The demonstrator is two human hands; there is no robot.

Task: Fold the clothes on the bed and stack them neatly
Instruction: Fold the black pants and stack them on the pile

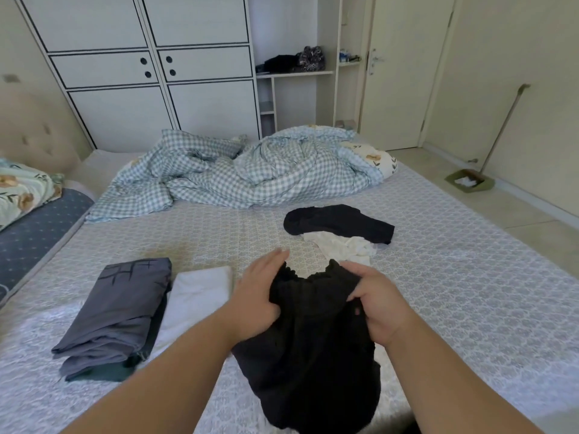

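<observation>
Both hands gripped a black garment (310,339) near the bed's (470,277) front edge: the left hand (260,296) and right hand (379,305) pinched its frilled top. Left of it lay a folded grey garment (116,314) beside a folded white one (194,302). Beyond, unfolded black (338,222) and white clothes (344,247) waited.

Left hand (260,296): palm down, fingers stretched forward, thumb tucked under against the black garment (313,339).
Right hand (380,303): fingers curled, pinching the garment's upper edge.
Forearms: both bare, reaching forward, converging towards the hands.
</observation>
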